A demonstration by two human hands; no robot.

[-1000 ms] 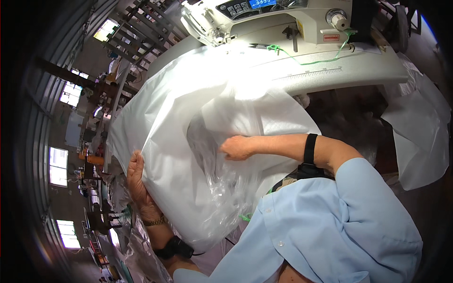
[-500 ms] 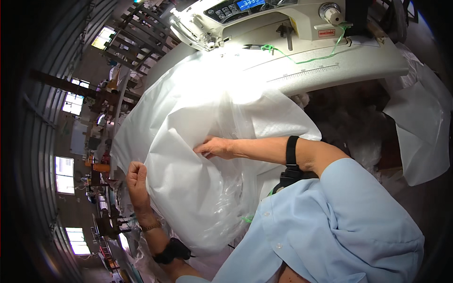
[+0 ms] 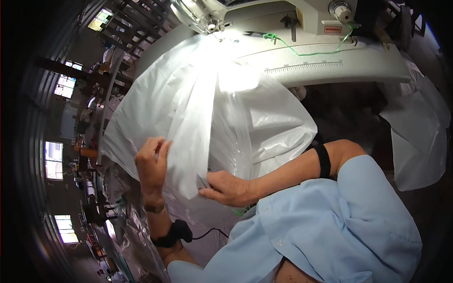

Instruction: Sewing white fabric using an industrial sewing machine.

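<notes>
the right hand pinches the near edge of the white woven fabric; the left hand grips its left fold, below the sewing machine.

Sewing table w/ white fabric

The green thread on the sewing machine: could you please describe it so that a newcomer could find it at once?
Start at the white sewing machine at the top of the view, above the white sheet that both hands hold. The green thread lies on the machine bed, sagging from a knot on the left up toward the dial on the right. It is the only bright green line on the pale surface.
</notes>
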